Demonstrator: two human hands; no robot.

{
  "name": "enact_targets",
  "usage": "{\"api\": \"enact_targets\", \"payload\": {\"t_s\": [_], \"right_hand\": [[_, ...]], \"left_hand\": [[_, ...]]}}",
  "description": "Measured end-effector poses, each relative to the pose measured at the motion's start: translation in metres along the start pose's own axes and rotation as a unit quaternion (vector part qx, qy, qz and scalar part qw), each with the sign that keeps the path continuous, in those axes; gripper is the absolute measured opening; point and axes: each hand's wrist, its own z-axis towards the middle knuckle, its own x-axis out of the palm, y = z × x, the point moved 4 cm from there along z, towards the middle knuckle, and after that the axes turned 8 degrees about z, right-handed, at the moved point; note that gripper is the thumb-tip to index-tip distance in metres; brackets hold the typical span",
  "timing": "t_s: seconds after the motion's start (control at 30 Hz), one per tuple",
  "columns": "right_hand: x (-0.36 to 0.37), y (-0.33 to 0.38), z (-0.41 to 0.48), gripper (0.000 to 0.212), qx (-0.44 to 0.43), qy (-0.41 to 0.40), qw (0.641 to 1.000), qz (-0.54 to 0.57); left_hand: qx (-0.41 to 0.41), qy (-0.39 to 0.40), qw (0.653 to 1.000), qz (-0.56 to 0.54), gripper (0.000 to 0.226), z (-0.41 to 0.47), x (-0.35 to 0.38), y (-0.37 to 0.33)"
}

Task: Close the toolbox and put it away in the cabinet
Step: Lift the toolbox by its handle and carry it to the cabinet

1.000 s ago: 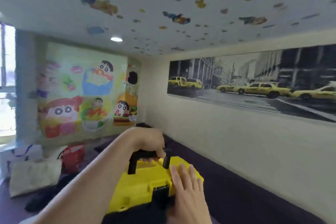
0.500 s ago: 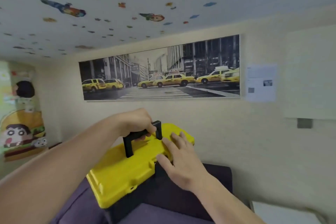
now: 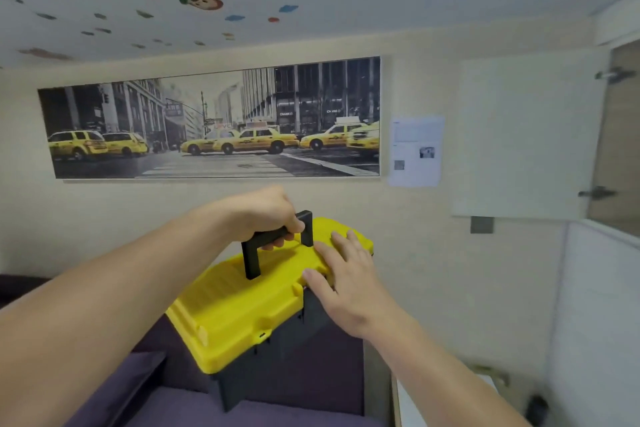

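I carry the toolbox (image 3: pixel 256 308), lid closed, in the air: my left hand (image 3: pixel 266 215) grips its handle (image 3: pixel 273 239), my right hand (image 3: pixel 346 281) lies flat on it. Next I must bring it to the open cabinet (image 3: pixel 620 149) at right

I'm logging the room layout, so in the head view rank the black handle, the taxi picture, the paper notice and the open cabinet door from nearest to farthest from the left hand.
1. black handle, gripped by the left hand
2. taxi picture, above
3. paper notice, to the right
4. cabinet door, farther right
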Motion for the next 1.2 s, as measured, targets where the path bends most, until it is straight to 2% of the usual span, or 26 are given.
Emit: {"api": "enact_targets", "payload": {"t_s": [0.33,0.6,0.93,1.1,1.2], "right_hand": [[-0.092,-0.120,-0.007,0.073,0.075,-0.015,0.995,-0.063],[-0.192,-0.229,0.000,0.071,0.145,-0.047,0.981,-0.119],[-0.324,-0.385,-0.003,0.067,0.235,-0.097,0.943,-0.217],[-0.396,-0.471,-0.003,0.056,0.250,-0.112,0.921,-0.278],[-0.436,-0.516,-0.003,0.054,0.263,-0.124,0.906,-0.307]], "left_hand": [[0.046,0.050,0.998,0.001,0.020,0.086,0.086,-0.111],[0.144,0.100,0.984,-0.034,0.016,0.182,0.164,-0.229],[0.260,0.173,0.947,-0.081,0.025,0.293,0.280,-0.401],[0.300,0.198,0.928,-0.095,0.011,0.343,0.343,-0.493],[0.311,0.206,0.922,-0.098,0.011,0.369,0.376,-0.550]]}}
